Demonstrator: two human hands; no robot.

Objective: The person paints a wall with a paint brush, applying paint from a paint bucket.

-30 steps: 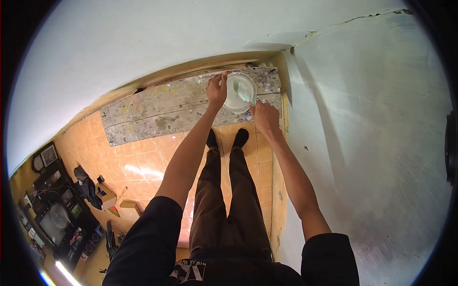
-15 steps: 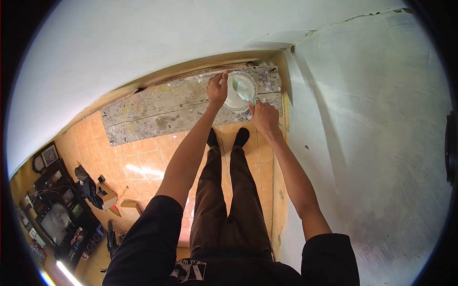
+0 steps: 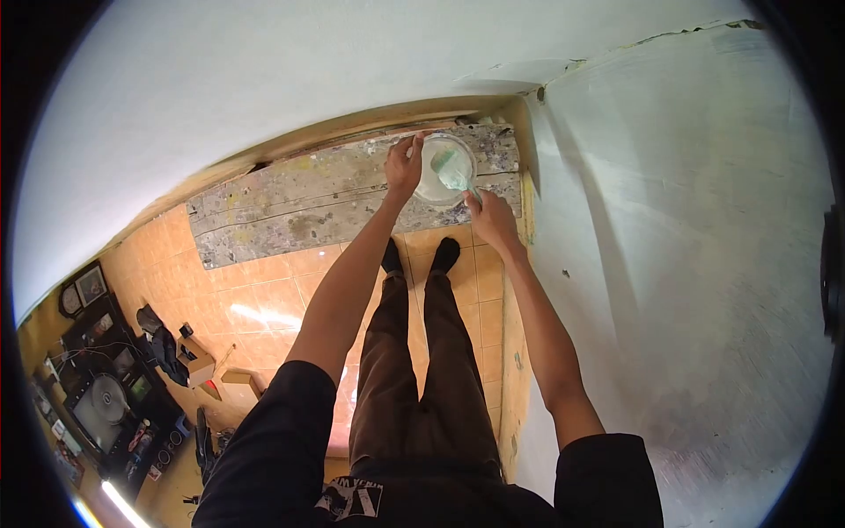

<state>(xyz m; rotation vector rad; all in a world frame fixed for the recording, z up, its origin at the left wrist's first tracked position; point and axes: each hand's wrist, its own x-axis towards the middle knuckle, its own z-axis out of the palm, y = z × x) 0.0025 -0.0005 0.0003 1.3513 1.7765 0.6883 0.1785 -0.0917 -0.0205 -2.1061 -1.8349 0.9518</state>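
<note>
A round tub [image 3: 432, 192] of whitish paint stands on a paint-spattered wooden plank [image 3: 299, 204]. Its left rim is gripped by my left hand [image 3: 404, 165], fingers curled over the edge. My right hand [image 3: 493, 216], closed round the handle, holds a brush [image 3: 452, 169] at the tub's lower right edge. The brush head, pale green and white, lies over the inside of the tub. Whether its tip touches the paint I cannot tell.
Pale walls rise ahead and at the right [image 3: 687, 264]. Below the plank are orange floor tiles [image 3: 273, 295] and my feet. At the lower left stand a dark cabinet [image 3: 132, 396], a fan [image 3: 109, 400] and cardboard boxes [image 3: 199, 362].
My right hand has shifted slightly right and down with the brush, and the brush head has turned so more of its green face shows. My left hand has barely moved.
</note>
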